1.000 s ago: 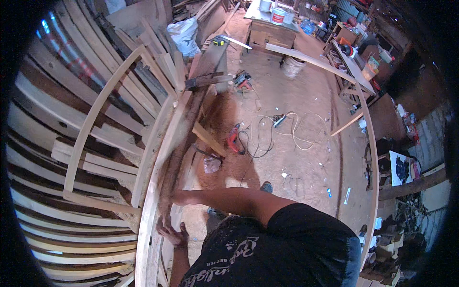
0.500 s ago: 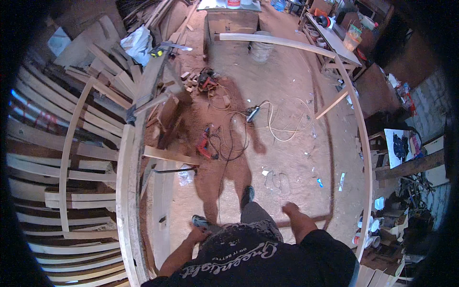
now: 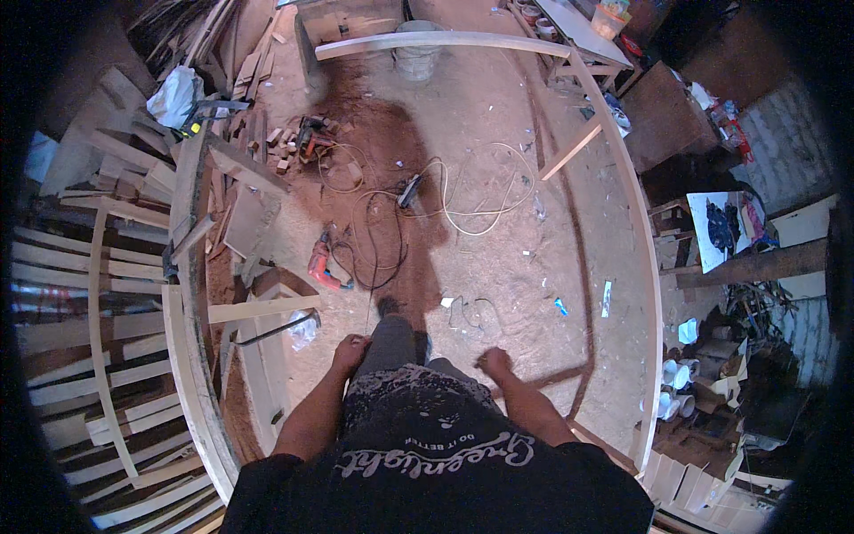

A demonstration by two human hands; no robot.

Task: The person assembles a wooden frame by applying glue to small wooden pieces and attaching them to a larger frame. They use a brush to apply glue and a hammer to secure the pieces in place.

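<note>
My left hand (image 3: 352, 351) hangs beside my left thigh, its fingers loosely curled with nothing visible in them. Out to the right of my body, my right hand (image 3: 495, 360) is also curled, and no object shows in it. Ahead of my left hand, a red and black power tool (image 3: 326, 263) lies on the dusty floor with its dark cord (image 3: 378, 274) looped beside it. Farther off lie another corded power tool (image 3: 315, 141) and a dark, slim connector (image 3: 409, 190) on a pale cable (image 3: 471, 230). My legs are mid-stride.
A long wooden frame (image 3: 642, 240) curves along the right and across the far side, with a short brace (image 3: 571, 151). To the left stand a timber bench (image 3: 189, 374) and stacked slats (image 3: 84, 334). A bucket (image 3: 418, 62) sits far ahead; wood offcuts (image 3: 283, 142) lie near the tools.
I have stepped forward; the floor tools appear nearer and farther left. My left hand has swung forward past my thigh. My right hand has shifted inward, closer to my body.
</note>
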